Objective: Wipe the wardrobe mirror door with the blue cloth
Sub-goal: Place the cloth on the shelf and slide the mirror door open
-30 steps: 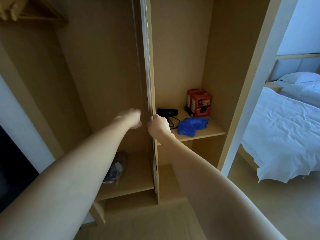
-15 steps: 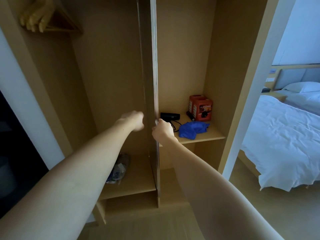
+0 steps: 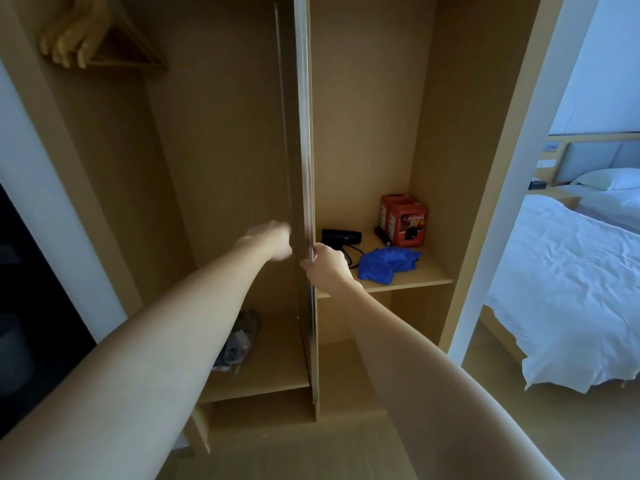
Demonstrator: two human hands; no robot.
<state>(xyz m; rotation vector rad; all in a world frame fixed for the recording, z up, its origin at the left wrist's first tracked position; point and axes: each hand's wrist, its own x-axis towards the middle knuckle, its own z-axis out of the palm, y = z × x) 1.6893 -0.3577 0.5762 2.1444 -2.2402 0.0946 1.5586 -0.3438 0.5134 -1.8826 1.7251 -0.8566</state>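
Right hand (image 3: 327, 268) fingers pinch the door edge (image 3: 306, 168); left hand (image 3: 273, 239) blurred, grip unclear; blue cloth (image 3: 384, 265) beside hairdryer (image 3: 341, 236).

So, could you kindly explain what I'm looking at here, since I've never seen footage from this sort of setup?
There is no machine here. A person wears one camera on the head, looking forward and down, so you see their own two bare arms reaching into an open wardrobe. The right hand grips the thin edge of the door, seen edge-on. The left hand is blurred on the door's other side; I cannot tell whether it holds anything. On the shelf lie the blue cloth, a black hairdryer and a red box. Wooden hangers hang top left, and a bed stands on the right.
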